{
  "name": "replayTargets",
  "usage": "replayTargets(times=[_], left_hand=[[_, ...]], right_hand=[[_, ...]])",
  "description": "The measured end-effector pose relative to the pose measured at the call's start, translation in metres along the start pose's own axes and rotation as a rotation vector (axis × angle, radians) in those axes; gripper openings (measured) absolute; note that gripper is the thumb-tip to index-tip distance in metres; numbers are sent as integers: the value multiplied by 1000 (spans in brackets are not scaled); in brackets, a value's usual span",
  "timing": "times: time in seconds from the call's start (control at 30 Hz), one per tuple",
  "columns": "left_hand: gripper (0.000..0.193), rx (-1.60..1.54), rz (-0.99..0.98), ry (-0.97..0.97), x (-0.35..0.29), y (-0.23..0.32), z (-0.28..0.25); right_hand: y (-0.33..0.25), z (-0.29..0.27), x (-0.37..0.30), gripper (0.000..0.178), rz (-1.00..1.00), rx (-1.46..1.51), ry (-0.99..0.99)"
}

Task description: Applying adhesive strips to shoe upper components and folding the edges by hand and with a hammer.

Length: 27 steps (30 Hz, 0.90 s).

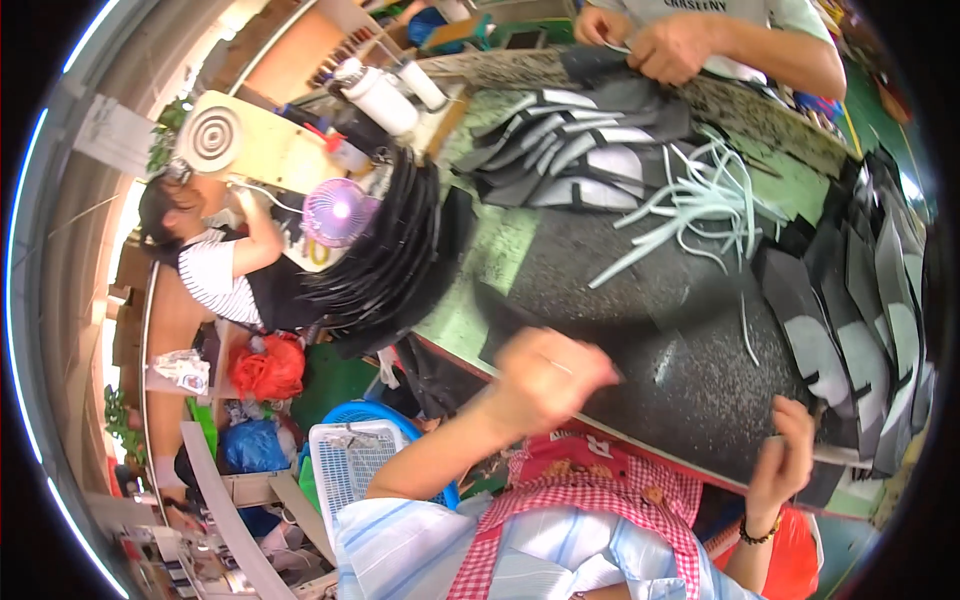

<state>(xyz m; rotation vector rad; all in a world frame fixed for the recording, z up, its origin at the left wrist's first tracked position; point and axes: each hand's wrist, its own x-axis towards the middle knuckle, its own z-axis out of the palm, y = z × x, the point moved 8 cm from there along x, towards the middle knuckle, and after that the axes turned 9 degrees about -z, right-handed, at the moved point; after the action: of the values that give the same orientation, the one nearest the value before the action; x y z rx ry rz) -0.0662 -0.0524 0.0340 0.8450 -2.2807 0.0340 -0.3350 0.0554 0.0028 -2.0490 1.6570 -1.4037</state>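
Two hands over dark speckled surface | left hand blurred, fisted, pinching black strip | right hand loosely curled at edge of stacked black-and-grey cut pieces, grip unclear | pale green cords heaped beyond | black curved strips fanned left | co-worker's hands far side.

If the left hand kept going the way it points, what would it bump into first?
Probably the dark mat on the table right ahead of it. The left hand is a blurred fist aimed up and across the table; the white strips lie farther on. Depth is hard to judge.
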Motion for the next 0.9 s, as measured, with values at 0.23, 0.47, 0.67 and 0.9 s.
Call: replayTargets(times=[0.23, 0.47, 0.67, 0.9], left_hand=[[25, 792, -954, -103, -79, -302, -130], [42, 534, -913, -250, -94, -330, -100], [52, 455, -987, -256, -102, -334, -114], [65, 647, -1216, -453, -62, -327, -103]], right_hand=[[18, 70, 3, 8, 39, 76, -209], [13, 75, 8, 4, -22, 19, -206], [17, 83, 51, 18, -51, 85, -179], [48, 122, 116, 32, -105, -214, -263]])
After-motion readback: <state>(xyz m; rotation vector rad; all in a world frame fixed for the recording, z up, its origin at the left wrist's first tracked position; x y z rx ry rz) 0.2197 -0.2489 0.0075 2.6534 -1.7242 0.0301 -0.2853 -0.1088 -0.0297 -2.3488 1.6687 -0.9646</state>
